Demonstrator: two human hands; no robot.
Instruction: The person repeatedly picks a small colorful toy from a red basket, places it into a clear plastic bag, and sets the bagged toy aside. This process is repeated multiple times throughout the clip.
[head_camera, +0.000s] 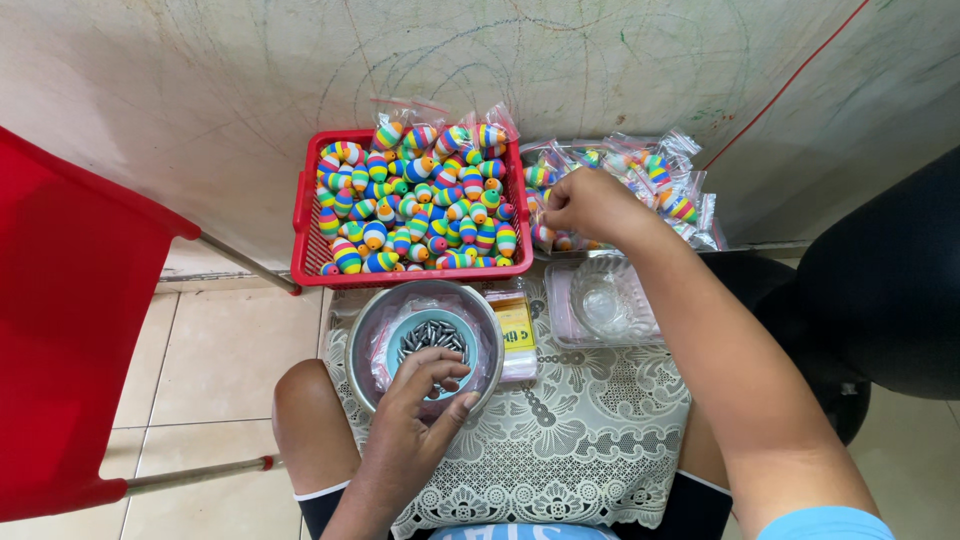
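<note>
My left hand (420, 400) rests on the rim of a metal bowl (362, 345), fingers dipping into a small blue cup (400, 335) of dark metal sinkers (432, 335); whether it pinches one I cannot tell. My right hand (590, 205) reaches out to a pile of small clear bags (670, 185) holding striped floats, fingers closed on one bag at the pile's left edge. A red basket (310, 225) heaped with rainbow-striped foam floats (415, 205) stands between the two hands, against the wall.
A lace cloth (590, 430) covers my lap as a work surface. A clear plastic dish (605, 300) sits under my right forearm, a stack of small zip bags (515, 335) beside the bowl. A red chair (70, 330) stands left, a dark seat (885, 290) right.
</note>
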